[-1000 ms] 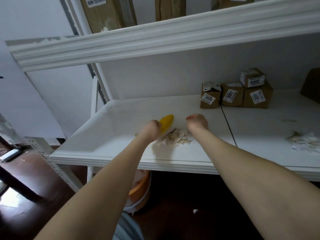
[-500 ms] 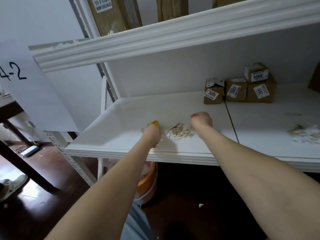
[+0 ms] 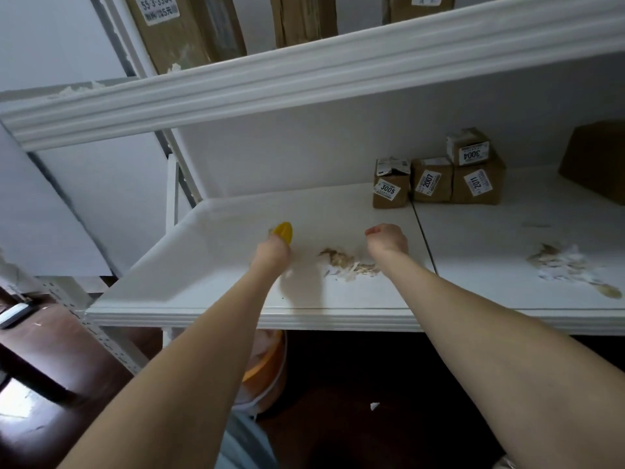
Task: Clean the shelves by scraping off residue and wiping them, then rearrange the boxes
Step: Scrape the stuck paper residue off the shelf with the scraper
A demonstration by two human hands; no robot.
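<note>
Left hand (image 3: 272, 250): fingers wrapped round a yellow scraper (image 3: 283, 231), seen from behind the wrist; low over the white shelf (image 3: 209, 265), left of the scrapings.
Yellow scraper: rounded end sticking up past the knuckles, pointing toward the back wall; blade end hidden under the hand.
Right hand (image 3: 389, 240): curled into a fist, down at the shelf surface, just right of and behind the scrapings; palm side hidden, so contents impossible to tell.
Residue pile (image 3: 348, 264): tan and white flakes heaped on the shelf between the two hands, nearer the right wrist.
Second residue pile (image 3: 568, 262): on the neighbouring shelf panel to the right, well apart from both hands.
Small boxes: 3005 box (image 3: 390, 191), 2007 box (image 3: 432, 181) and 2011 box (image 3: 478, 184) in a row against the back wall, touching; 3004 box (image 3: 468, 148) stacked on top of the 2011 box.
Large brown box (image 3: 595, 160): far right, at the back wall, cut off by the frame edge.
Upper shelf (image 3: 304, 72): tall cartons (image 3: 176, 28) standing on it.
Orange bucket (image 3: 267, 370): on the dark floor (image 3: 372, 441) under the shelf's front edge, partly hidden by the left forearm.
</note>
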